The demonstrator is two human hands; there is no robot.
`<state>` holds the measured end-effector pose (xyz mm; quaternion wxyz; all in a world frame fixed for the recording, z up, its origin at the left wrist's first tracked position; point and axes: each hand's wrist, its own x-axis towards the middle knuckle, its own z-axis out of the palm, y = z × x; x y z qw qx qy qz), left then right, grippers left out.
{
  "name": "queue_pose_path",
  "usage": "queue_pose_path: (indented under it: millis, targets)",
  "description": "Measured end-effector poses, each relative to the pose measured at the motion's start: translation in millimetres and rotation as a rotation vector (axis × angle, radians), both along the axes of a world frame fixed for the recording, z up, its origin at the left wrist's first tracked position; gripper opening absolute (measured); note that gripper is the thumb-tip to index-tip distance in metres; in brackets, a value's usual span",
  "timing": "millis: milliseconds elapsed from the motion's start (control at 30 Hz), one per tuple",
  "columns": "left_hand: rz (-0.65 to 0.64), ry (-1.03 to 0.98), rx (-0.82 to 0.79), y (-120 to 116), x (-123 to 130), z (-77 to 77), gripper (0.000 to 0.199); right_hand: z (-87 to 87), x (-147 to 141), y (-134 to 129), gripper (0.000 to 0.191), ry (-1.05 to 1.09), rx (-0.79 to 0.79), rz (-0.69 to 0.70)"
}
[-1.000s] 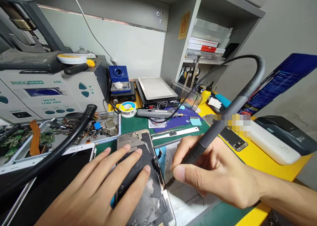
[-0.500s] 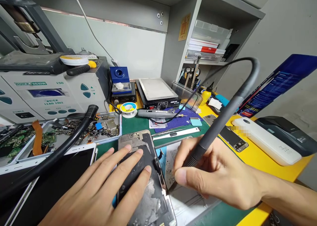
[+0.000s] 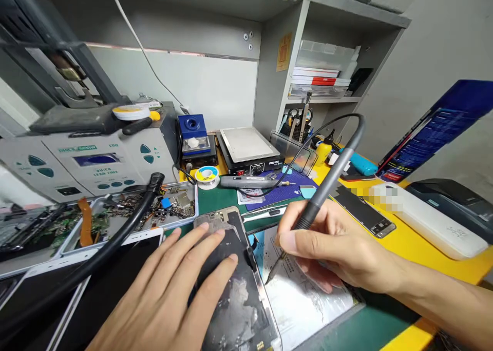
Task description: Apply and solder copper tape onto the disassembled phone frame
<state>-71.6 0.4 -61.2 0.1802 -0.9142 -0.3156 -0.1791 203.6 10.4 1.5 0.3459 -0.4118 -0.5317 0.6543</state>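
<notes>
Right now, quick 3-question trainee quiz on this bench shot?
1. True or false: the left hand lies flat on the opened phone.
2. What does the right hand hold? A) tweezers B) corded iron C) knife
3. Where is the iron's tip?

Key: 1 true. 2 B. 3 at the phone's right edge, over the silvery sheet.

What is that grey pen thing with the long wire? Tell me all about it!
The soldering iron is a slim, dark grey pen-shaped tool with a ribbed grip and a thin metal tip. The right hand holds it tilted, tip down beside the right edge of the opened phone. Its grey cable arches up from the back end and curves away.
</notes>
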Motion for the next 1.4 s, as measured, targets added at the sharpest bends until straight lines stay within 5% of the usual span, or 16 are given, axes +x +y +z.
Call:
queue_pose_path:
  millis: [67,167,233,367,600,767,967,1400]
  targets:
    - [0.028,-0.087,-0.030,-1.8,3.3,10.9,0.072,-1.7,1.2,3.6,0.020,0.086,-0.036,-0.016]
    - [0.312,-0.323,-0.115,-4.1,9.4,24.9,0.061,-1.3,0.5,6.4,0.021,0.191,-0.083,-0.019]
    - [0.447,-0.406,-0.291,-3.4,13.8,28.6,0.057,-0.1,-0.1,6.7,0.019,0.216,-0.087,-0.017]
    - [0.516,-0.501,-0.586,4.1,22.0,25.6,0.056,2.0,0.0,6.2,0.016,0.212,-0.071,-0.009]
    - [0.409,-0.886,-0.790,8.8,31.8,41.9,0.052,7.3,1.7,6.9,0.018,0.273,-0.067,-0.009]
    - [0.334,-1.218,-0.684,-7.3,36.8,60.5,0.046,6.7,3.8,5.7,0.020,0.324,-0.066,0.017]
    - [0.341,-1.290,-0.603,-17.2,37.9,58.4,0.051,8.6,3.8,2.8,0.022,0.282,-0.048,0.061]
    - [0.392,-1.327,-0.707,-18.2,34.9,60.3,0.044,3.4,2.1,0.8,0.019,0.154,-0.080,0.090]
